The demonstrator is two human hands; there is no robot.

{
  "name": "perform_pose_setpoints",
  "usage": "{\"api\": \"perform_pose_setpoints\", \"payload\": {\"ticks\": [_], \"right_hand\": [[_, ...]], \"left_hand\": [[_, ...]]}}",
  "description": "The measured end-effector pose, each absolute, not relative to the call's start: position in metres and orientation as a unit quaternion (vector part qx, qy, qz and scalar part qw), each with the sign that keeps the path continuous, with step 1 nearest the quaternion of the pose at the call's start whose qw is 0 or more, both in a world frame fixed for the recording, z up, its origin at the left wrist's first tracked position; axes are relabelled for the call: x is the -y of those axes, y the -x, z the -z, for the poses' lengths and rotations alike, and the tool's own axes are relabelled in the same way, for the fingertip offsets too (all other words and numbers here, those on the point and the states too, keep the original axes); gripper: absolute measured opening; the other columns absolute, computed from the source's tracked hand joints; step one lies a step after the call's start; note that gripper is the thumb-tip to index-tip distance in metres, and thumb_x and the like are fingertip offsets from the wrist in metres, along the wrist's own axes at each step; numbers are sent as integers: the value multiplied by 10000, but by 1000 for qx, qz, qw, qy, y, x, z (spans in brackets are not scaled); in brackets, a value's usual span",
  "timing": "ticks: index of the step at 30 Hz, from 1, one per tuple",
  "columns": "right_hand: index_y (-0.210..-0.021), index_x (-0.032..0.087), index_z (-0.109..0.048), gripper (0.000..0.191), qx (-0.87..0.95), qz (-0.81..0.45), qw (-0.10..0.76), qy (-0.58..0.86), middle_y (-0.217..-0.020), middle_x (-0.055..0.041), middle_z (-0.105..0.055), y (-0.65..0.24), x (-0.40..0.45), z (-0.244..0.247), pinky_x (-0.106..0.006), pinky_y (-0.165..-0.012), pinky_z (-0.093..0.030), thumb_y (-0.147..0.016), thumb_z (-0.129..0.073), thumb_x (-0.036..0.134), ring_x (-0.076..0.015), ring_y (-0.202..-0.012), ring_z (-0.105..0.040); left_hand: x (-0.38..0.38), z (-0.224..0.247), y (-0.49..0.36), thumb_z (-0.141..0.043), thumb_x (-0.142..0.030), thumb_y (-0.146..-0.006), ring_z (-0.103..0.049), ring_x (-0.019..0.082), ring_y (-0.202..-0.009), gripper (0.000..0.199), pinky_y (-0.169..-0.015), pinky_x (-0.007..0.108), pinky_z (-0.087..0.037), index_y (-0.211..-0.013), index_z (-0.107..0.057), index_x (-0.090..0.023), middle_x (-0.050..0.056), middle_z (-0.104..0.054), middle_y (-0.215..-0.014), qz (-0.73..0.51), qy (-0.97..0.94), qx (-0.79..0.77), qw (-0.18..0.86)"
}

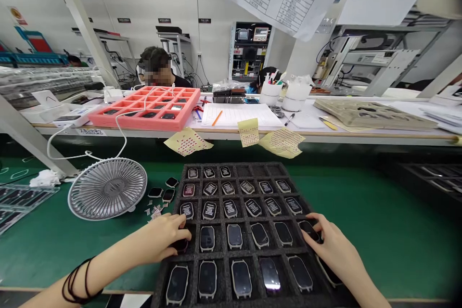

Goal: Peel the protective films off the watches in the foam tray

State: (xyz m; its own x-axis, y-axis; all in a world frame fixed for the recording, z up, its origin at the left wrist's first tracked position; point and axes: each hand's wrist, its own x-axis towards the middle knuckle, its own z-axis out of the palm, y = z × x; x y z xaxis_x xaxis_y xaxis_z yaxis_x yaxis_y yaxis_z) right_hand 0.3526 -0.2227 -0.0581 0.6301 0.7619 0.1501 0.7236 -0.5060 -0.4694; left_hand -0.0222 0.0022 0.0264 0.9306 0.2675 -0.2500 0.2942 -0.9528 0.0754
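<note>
A black foam tray (220, 256) holds rows of square watch faces in its compartments. The upper rows of watches show lit text, as on the watch (230, 208) in the third row; the two nearest rows look dark. My left hand (164, 238) reaches to the left end of the fourth row, its fingers closed round a dark watch (181, 245) in that compartment. At the right end of the same row, my right hand (330, 240) has thumb and fingers on both sides of another dark watch (309, 229). Some back-row compartments hold no watch.
A grey round fan (107, 188) stands left, beside loose watches (168, 195) and small scraps. Behind, a shelf (224, 133) carries a pink foam tray (144, 122), papers, white containers (270, 94) and a beige tray (375, 115). A person (159, 70) sits beyond it.
</note>
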Motion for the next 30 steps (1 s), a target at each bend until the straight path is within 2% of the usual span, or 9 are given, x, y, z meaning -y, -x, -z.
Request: {"api": "perform_pose_setpoints", "payload": {"ticks": [8,16,26,30], "right_hand": [[-1018,256,-547,400,435,-11,257,863,-757,-43,-567,-350,224,61,-254,-401,-380,-752,-478,546,-212,-593,-555],[-991,259,-533,388,428,-27,260,865,-739,-25,-563,-355,223,64,-250,-404,-394,-731,-507,546,-192,-555,-547],[-975,259,-519,378,436,-15,271,858,-701,-4,-530,-356,224,68,-227,-361,-325,-743,-495,556,-156,-455,-475],[-1003,259,-524,383,442,-7,276,853,-710,-8,-536,-356,224,68,-223,-365,-338,-754,-494,548,-157,-461,-487]], "left_hand": [[-1,-28,23,-714,-158,-719,-599,269,-920,384,-806,362,-440,-1061,-610,-299,49,-568,-1042,128,-974,-167,81],[2,-32,17,-688,-183,-730,-576,286,-950,307,-774,369,-451,-1015,-605,-262,60,-561,-1031,155,-971,-165,82],[-1,-28,22,-667,-171,-734,-567,282,-961,337,-816,405,-451,-1041,-591,-287,53,-547,-1056,145,-969,-169,102],[0,-28,22,-669,-183,-734,-567,281,-955,337,-820,414,-448,-1041,-589,-297,48,-551,-1054,142,-968,-177,110]]}}
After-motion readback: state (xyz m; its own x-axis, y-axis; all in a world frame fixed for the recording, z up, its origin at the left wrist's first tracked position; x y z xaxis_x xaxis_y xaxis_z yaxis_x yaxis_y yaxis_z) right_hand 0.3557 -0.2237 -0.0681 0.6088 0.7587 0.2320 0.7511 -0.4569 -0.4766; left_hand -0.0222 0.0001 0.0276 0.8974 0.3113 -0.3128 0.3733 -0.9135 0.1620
